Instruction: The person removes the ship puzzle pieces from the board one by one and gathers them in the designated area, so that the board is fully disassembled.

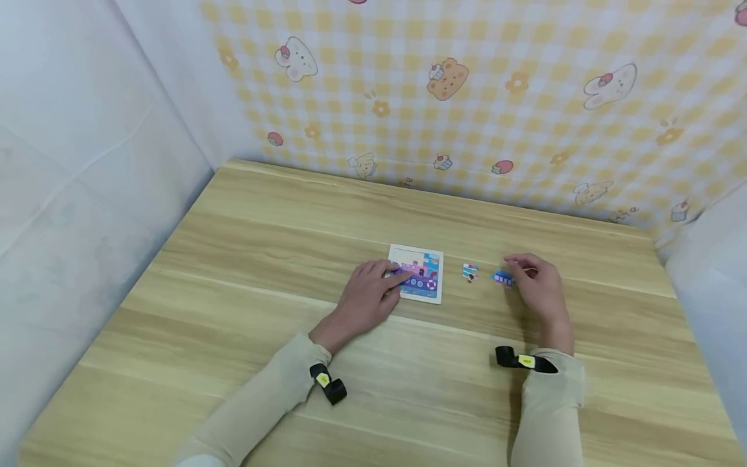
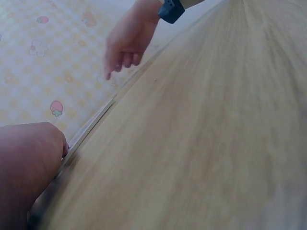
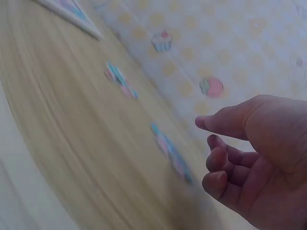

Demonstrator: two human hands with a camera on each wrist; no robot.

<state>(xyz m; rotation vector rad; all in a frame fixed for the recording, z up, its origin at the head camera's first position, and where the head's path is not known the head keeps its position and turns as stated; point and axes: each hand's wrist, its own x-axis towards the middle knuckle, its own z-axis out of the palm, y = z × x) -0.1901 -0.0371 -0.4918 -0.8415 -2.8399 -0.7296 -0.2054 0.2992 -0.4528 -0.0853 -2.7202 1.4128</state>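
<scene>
Left hand (image 1: 366, 295): fingers out, index laid on the picture in the puzzle tray (image 1: 441, 279), which sits ahead of you near mid-table; use it as the steadying hand, light pressure, probably enough to stop sliding. Right hand (image 1: 541, 292): thumb and fingers apart, loosely bent, nothing pinched, just beside the blue piece (image 1: 502, 278) on the wood. Best bet: pinch that by opposite edges, lift rather than drag, match its outline to the bare patch (image 1: 410, 259) toward the tray's far side, lower it flat. Don't nudge the second piece (image 1: 470, 272), between tray and blue piece. Wood-grain tabletop (image 1: 408, 383) looks smooth, so pieces may skid. Past its far edge, yellow-and-white checked cloth (image 1: 379, 65), bear and rabbit prints; pale sheeting (image 1: 87, 162) at left. Right wrist view too blurred for piece detail.
</scene>
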